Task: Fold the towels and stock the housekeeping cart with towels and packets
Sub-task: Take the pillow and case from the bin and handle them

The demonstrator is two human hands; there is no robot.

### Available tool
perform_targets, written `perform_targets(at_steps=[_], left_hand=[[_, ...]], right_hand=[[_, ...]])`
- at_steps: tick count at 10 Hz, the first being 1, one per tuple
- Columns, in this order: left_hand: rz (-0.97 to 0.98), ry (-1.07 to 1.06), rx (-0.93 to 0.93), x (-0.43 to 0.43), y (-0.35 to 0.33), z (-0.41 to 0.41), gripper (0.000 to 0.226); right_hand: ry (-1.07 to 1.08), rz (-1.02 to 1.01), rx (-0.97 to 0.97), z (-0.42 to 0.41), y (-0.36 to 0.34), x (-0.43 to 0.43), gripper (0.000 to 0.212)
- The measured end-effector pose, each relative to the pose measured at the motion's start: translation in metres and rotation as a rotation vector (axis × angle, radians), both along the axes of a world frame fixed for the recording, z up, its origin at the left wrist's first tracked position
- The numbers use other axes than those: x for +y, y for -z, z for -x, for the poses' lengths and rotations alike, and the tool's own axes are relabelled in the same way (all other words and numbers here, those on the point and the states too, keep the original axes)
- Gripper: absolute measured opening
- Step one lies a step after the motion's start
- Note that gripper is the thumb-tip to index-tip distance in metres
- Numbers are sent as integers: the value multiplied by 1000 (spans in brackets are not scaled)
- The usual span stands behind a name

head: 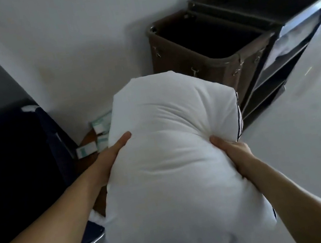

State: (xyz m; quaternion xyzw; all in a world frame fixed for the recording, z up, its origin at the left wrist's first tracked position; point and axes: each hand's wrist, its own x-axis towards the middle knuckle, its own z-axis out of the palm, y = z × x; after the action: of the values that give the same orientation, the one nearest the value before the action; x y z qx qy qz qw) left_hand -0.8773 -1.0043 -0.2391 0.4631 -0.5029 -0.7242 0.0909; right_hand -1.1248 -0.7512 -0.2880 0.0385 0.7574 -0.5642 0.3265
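Towel bundle (173,172) gripped between left hand (109,157), right hand (232,151).

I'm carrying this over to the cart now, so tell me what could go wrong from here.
The white bundle is bulky and hides the floor ahead, so you could bump the packets on the small table. Your right hand only pinches a bunch of cloth, so the bundle may slip or sag. It also looks thick for the cart shelves.

Place: I see a hotel housekeeping area.
Cart: shelved housekeeping cart (272,78), brown linen bag (186,56) at its end.
Supplies: small packets (86,150) on a wooden surface (89,139), plain walls (55,43).
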Motion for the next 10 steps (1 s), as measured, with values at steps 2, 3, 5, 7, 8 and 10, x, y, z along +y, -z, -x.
perform_targets(at_steps=[2, 3, 5, 7, 8, 10], left_hand=[[44, 93, -44, 99, 5, 92, 99], [61, 148, -92, 164, 13, 157, 106], [-33, 271, -54, 288, 28, 291, 80], [-144, 353, 19, 336, 35, 377, 48], [-203, 411, 38, 337, 54, 417, 63], [-290, 425, 35, 325, 105, 537, 58]], right_hand=[[111, 29, -7, 53, 7, 133, 52], [175, 39, -30, 96, 12, 208, 58], [319, 39, -79, 191, 11, 345, 60], [393, 78, -132, 277, 16, 401, 31], [404, 61, -153, 330, 27, 404, 31], [407, -44, -160, 462, 64, 386, 37]])
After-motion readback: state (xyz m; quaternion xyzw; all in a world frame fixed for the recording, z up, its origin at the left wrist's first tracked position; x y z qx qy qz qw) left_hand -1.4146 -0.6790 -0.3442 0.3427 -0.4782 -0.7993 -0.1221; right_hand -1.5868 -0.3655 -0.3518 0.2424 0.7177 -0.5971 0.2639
